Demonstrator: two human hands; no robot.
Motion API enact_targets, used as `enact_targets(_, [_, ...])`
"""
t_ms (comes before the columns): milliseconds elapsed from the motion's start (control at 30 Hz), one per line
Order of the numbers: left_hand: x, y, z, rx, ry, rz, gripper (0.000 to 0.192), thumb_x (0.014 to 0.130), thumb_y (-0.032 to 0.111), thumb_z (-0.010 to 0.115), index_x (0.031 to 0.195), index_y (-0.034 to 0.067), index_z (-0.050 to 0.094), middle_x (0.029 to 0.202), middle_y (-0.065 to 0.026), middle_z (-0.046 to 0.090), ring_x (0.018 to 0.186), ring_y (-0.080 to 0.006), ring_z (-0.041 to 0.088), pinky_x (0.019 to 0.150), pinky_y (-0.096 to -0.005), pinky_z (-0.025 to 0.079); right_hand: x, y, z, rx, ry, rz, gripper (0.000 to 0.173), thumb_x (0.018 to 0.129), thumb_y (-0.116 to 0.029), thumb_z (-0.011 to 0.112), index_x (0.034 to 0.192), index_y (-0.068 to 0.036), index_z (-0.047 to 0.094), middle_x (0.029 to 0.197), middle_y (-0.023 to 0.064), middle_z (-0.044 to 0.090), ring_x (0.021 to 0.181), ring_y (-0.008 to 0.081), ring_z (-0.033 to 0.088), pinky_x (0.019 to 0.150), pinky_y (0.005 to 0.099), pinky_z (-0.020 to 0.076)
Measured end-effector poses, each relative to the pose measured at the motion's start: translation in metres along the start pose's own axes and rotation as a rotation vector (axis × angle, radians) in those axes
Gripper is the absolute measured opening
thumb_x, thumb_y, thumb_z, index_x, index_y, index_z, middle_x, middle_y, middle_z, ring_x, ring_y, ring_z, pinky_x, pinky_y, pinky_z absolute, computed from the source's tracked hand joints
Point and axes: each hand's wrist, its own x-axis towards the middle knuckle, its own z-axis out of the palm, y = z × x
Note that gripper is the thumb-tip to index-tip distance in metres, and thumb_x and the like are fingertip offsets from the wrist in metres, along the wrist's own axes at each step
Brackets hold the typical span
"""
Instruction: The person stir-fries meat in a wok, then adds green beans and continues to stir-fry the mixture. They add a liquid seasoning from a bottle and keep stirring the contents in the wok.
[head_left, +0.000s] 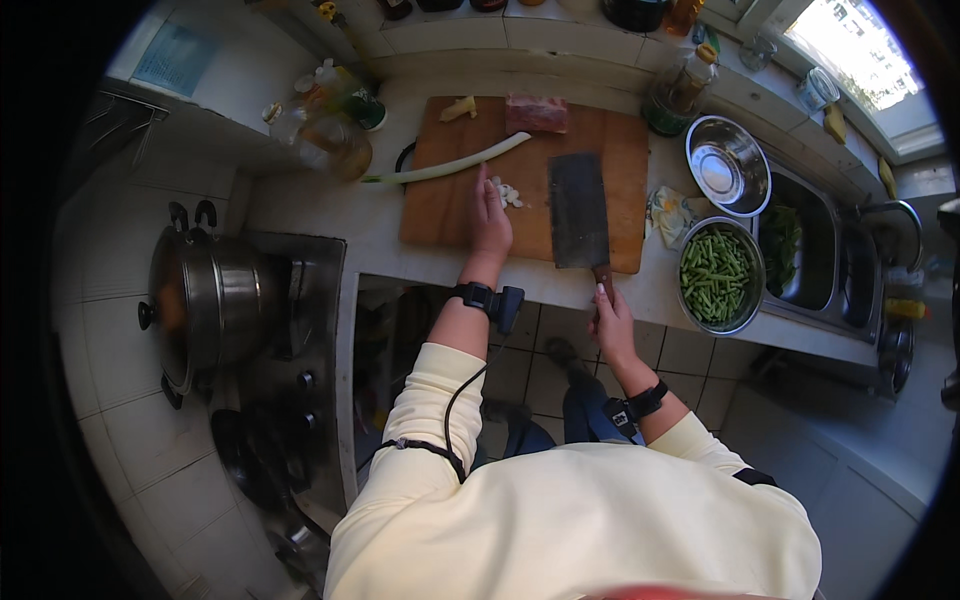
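My right hand (615, 330) grips the wooden handle of a cleaver (579, 210), whose broad dark blade is over the right half of a wooden cutting board (457, 214). My left hand (492, 221) is on edge at the board's middle, fingers stretched out and nothing seen in its grasp. Right beside it lies a small pile of white slices (509, 193), perhaps garlic. A long leek or scallion stalk (465, 161) crosses the board just beyond my left fingertips. Farther back are a piece of ginger (458, 109) and a block of raw meat (536, 113).
Right of the board stand a bowl of cut green beans (716, 277), a steel bowl (727, 165) and a sink (799, 240) with leafy greens. An oil bottle (679, 90) is behind. On the left, a large steel pot (225, 296) sits on the stove (322, 262), near several bottles (330, 142).
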Motion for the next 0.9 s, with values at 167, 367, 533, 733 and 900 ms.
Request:
enact_targets(167, [0.002, 0.0, 0.019, -0.007, 0.015, 0.008, 0.051, 0.114, 0.03, 0.043, 0.156, 0.001, 0.044, 0.158, -0.0196, 0.047, 0.146, -0.0297, 0.046, 0.12, -0.0386, 0.036, -0.002, -0.006, 0.032, -0.139, -0.011, -0.071, 0.038, 0.109, -0.042, 0.057, 0.102, -0.004, 0.059, 0.065, 0.0023, 0.054, 0.053, 0.0122, 0.055, 0.05, 0.031, 0.0428])
enact_targets(367, [-0.006, 0.007, 0.015, -0.026, 0.028, 0.012, 0.052, 0.114, 0.031, 0.042, 0.157, 0.001, 0.043, 0.16, -0.0203, 0.045, 0.148, -0.0312, 0.043, 0.121, -0.0394, 0.034, -0.004, -0.004, 0.055, -0.048, -0.13, -0.054, 0.034, 0.107, -0.038, 0.061, 0.1, -0.005, 0.059, 0.065, 0.0001, 0.053, 0.053, 0.0098, 0.053, 0.05, 0.0289, 0.0418])
enact_targets(533, [-0.031, 0.031, -0.021, -0.08, 0.105, 0.007, 0.053, 0.114, 0.031, 0.042, 0.157, 0.001, 0.041, 0.161, -0.0209, 0.042, 0.15, -0.0324, 0.04, 0.122, -0.04, 0.032, -0.032, -0.015, 0.055, -0.057, -0.241, -0.039, 0.033, 0.107, -0.037, 0.062, 0.098, -0.006, 0.06, 0.064, -0.0011, 0.051, 0.05, 0.0091, 0.052, 0.047, 0.0273, 0.0401])
enact_targets(733, [-0.106, 0.109, -0.163, 0.013, 0.371, 0.144, 0.052, 0.112, 0.027, 0.049, 0.157, 0.001, 0.042, 0.163, -0.0243, 0.036, 0.152, -0.039, 0.035, 0.123, -0.0451, 0.031, -0.114, -0.081, 0.097, -0.299, -0.57, -0.146, 0.033, 0.108, -0.036, 0.062, 0.096, -0.005, 0.058, 0.067, -0.0018, 0.051, 0.05, 0.0068, 0.049, 0.046, 0.0268, 0.0382])
enact_targets(900, [-0.196, 0.179, -0.315, 0.783, 0.553, 0.251, 0.048, 0.108, 0.025, 0.055, 0.151, 0.004, 0.051, 0.159, -0.0295, 0.037, 0.148, -0.0507, 0.033, 0.122, -0.0553, 0.031, -0.205, -0.123, 0.177, -0.318, -0.973, -0.109, 0.034, 0.109, -0.035, 0.06, 0.091, -0.008, 0.054, 0.066, -0.0038, 0.047, 0.05, 0.0066, 0.047, 0.045, 0.0254, 0.0363])
